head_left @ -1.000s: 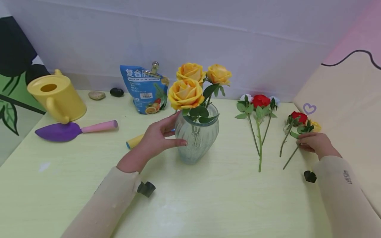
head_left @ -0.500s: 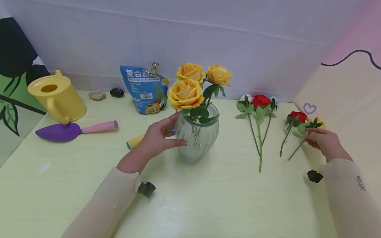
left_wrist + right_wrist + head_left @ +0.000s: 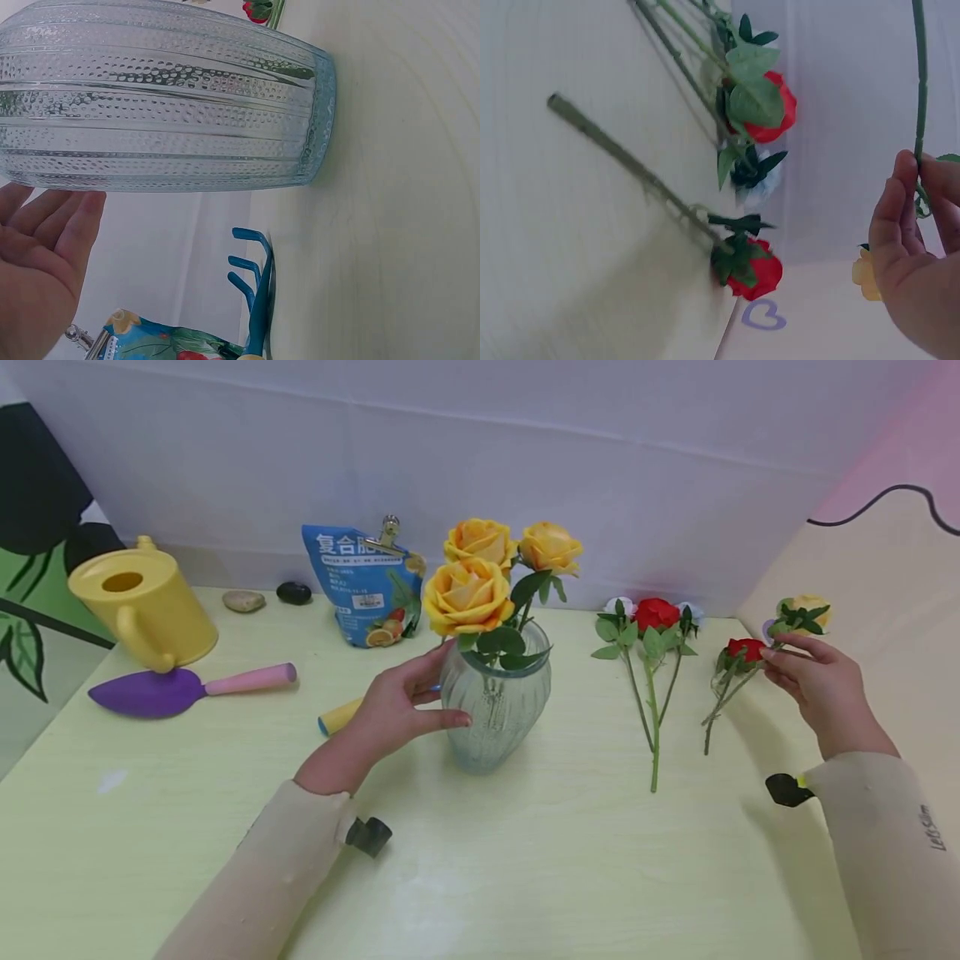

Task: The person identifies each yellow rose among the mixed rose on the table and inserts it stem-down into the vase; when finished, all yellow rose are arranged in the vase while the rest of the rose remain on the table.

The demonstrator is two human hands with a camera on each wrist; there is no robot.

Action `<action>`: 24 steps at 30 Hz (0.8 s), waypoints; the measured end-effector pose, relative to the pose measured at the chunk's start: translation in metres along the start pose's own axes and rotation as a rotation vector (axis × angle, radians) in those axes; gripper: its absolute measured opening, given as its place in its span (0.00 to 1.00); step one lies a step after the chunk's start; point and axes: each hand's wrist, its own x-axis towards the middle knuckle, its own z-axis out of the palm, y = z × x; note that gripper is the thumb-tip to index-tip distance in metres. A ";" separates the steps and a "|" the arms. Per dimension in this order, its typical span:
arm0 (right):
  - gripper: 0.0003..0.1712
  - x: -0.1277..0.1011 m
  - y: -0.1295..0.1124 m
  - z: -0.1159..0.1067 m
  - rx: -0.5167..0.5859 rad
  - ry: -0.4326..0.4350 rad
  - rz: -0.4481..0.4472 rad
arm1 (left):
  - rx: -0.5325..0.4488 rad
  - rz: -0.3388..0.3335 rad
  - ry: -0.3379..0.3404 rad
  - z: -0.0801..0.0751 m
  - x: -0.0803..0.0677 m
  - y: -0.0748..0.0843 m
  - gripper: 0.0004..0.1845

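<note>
In the head view, my left hand (image 3: 390,706) holds the side of a ribbed clear glass vase (image 3: 495,727), thumb in front and fingers toward the back. The vase stands upright with several yellow roses (image 3: 468,597) in it. Fingertips meet the dimpled glass in the left wrist view. My right hand (image 3: 821,689) pinches the stem of another yellow rose (image 3: 810,612), raised above the table at the far right. Its green stem (image 3: 921,90) runs straight up in the right wrist view. Below it lies a red rose (image 3: 757,274).
More roses (image 3: 657,614), red and pale, lie right of the vase. A blue bag (image 3: 363,585) with a metal clip stands behind a hand rake (image 3: 259,300). At left are a yellow watering can (image 3: 161,606), a purple trowel (image 3: 150,693) and two stones (image 3: 294,593).
My right hand has lifted the yellow rose off the table, moving it up and slightly right; its stem now crosses over the red rose's. The left hand and vase stay put.
</note>
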 end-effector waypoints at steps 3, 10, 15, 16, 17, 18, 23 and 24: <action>0.17 -0.004 -0.005 0.015 0.050 -0.019 -0.056 | -0.001 -0.005 -0.002 0.001 0.000 0.000 0.45; 0.19 -0.017 -0.021 0.055 0.191 -0.047 -0.141 | -0.006 -0.014 -0.002 0.002 0.001 0.001 0.45; 0.22 -0.027 -0.030 0.091 0.275 -0.022 -0.221 | 0.004 -0.018 -0.001 0.001 0.000 0.001 0.45; 0.23 -0.029 -0.031 0.098 0.283 -0.016 -0.237 | 0.008 -0.019 -0.001 0.001 0.000 0.001 0.45; 0.23 -0.031 -0.032 0.105 0.292 -0.013 -0.252 | 0.010 -0.018 -0.001 0.001 0.000 0.001 0.45; 0.23 -0.032 -0.033 0.112 0.299 -0.010 -0.266 | 0.010 -0.019 0.001 0.001 0.000 0.001 0.45; 0.24 -0.039 -0.040 0.142 0.314 -0.012 -0.334 | 0.004 -0.026 0.002 0.000 0.001 0.001 0.45; 0.23 -0.040 -0.041 0.148 0.316 -0.017 -0.346 | 0.004 -0.030 0.002 0.000 0.001 0.001 0.45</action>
